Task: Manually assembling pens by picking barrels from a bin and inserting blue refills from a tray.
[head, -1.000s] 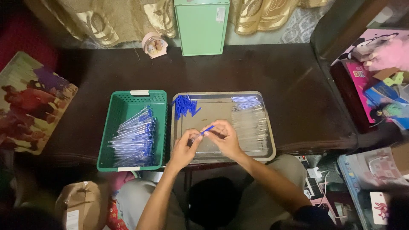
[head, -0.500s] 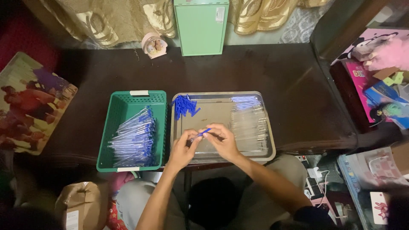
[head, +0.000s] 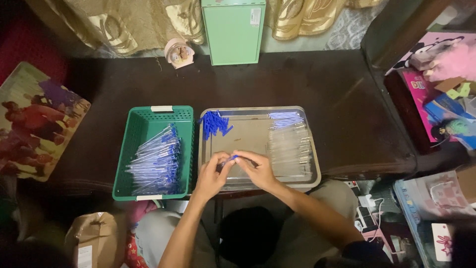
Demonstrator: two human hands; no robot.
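Observation:
Both my hands meet over the front middle of a metal tray (head: pixel 313 171). My left hand (head: pixel 210 176) and my right hand (head: pixel 258 168) pinch a small pen (head: pixel 231 159) with a blue cap between their fingertips. A pile of blue caps (head: pixel 213 124) lies in the tray's far left corner. Clear pen barrels (head: pixel 291 149) are stacked along its right side, with thin blue refills (head: pixel 285 118) behind them. To the left, a green plastic basket (head: pixel 148 115) holds several assembled pens (head: pixel 156 161).
The tray and basket sit on a dark wooden table (head: pixel 337 84). A green box (head: pixel 233 31) and a small pink figurine (head: pixel 177 52) stand at the back. A picture board (head: pixel 34 124) lies left; toys and boxes (head: pixel 441 84) crowd the right. A paper bag (head: pixel 96 240) sits lower left.
My hands have stayed over the tray. The pen's blue end has drawn in closer between my fingertips, and less of it shows now.

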